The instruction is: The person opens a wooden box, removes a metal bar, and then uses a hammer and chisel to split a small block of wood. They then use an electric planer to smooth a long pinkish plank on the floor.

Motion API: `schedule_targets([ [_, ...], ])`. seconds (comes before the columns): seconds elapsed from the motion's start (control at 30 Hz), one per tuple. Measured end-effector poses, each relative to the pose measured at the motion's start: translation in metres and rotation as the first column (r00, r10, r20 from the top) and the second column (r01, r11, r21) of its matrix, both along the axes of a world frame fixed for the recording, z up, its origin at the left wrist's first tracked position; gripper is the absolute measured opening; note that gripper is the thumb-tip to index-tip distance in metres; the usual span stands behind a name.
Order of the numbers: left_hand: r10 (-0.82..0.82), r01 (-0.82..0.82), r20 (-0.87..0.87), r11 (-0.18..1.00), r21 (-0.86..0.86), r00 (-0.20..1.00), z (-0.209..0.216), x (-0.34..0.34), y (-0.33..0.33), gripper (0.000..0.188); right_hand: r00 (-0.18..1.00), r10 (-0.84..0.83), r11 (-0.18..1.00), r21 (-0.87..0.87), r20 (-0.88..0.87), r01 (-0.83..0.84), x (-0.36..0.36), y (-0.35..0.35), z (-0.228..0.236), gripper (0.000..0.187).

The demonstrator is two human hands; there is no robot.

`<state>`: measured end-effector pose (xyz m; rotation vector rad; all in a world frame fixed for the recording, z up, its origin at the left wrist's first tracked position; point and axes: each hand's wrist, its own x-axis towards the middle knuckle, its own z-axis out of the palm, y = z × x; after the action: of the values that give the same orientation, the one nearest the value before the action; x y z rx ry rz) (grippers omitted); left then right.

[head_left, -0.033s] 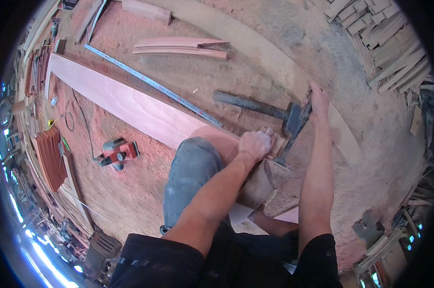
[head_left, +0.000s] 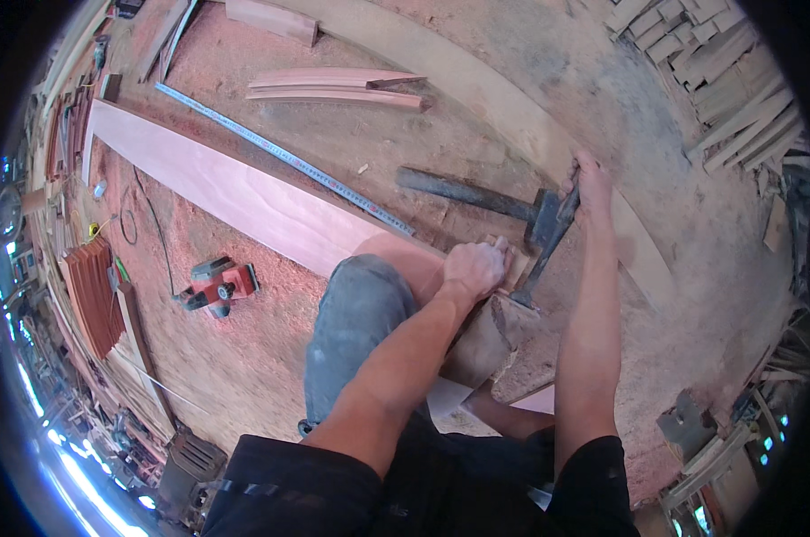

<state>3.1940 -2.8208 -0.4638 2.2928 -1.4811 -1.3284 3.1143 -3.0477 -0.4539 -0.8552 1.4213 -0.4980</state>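
Observation:
My right hand (head_left: pixel 593 185) is wrapped round the upper end of a dark long-handled tool with a flared metal end (head_left: pixel 544 267); its exact kind I cannot tell. That metal end slants down beside a small wood piece (head_left: pixel 517 266), which my left hand (head_left: pixel 476 270) presses and grips, fingers curled. Beneath the left hand lies the near end of a long pinkish plank (head_left: pixel 244 195), with my knee over its edge. A sledgehammer (head_left: pixel 469 194) rests on the ground, its head just behind the held tool. A dusty brown shape (head_left: pixel 478 352) sits below the hands.
A metal ruler (head_left: pixel 284 157) lies along the plank's far side. A red power planer (head_left: pixel 219 286) with a cord stands on the sawdust at left. Beyond are wood offcuts (head_left: pixel 338 89) and a long curved board (head_left: pixel 476 76). Stacked timber (head_left: pixel 727 89) fills the far right.

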Motion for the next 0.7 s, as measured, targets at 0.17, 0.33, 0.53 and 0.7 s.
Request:
schedule_targets([
  [0.17, 0.014, -0.014, -0.025, 1.000, 0.019, 1.000, -0.001, 0.001, -0.001, 0.045, 1.000, -0.011, 1.000, -0.018, -0.027, 0.010, 0.002, 0.001, 0.006, 0.026],
  [0.33, 0.010, -0.010, -0.018, 1.000, 0.007, 1.000, -0.005, 0.004, -0.003, 0.044, 0.996, 0.010, 0.999, 0.046, -0.087, -0.006, 0.006, -0.005, -0.018, 0.026],
  [0.53, -0.037, 0.037, 0.009, 0.999, -0.002, 0.999, -0.006, 0.005, -0.002, 0.042, 0.998, -0.006, 0.995, 0.096, -0.060, 0.012, -0.004, -0.016, -0.047, 0.027],
  [0.7, -0.015, 0.015, 0.015, 1.000, -0.020, 1.000, -0.008, 0.004, -0.002, 0.041, 0.973, -0.227, 0.973, 0.037, -0.036, 0.228, -0.054, -0.017, -0.023, 0.026],
])
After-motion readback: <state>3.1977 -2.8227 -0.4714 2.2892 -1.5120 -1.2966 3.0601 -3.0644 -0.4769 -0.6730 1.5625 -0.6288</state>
